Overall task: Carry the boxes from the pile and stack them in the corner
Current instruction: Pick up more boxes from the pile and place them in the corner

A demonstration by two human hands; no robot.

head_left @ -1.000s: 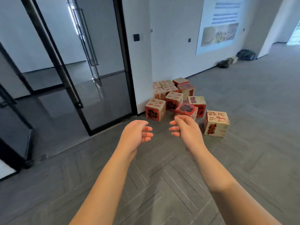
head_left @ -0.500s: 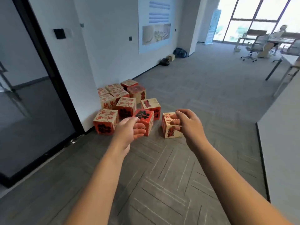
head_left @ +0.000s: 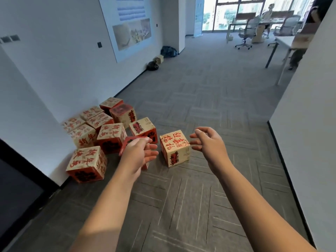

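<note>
Flanking stray box (head_left: 175, 150): left hand (head_left: 140, 154), right hand (head_left: 209, 145) empty, fingers (head_left: 195, 142) loosely curled; box between them, slightly ahead.

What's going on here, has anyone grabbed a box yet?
Not yet. A person holds both bare hands out toward a pile of boxes on the carpet by the wall. The left hand and right hand are open and empty, and in this view they flank a single box standing apart from the pile. Nothing is lifted.
</note>
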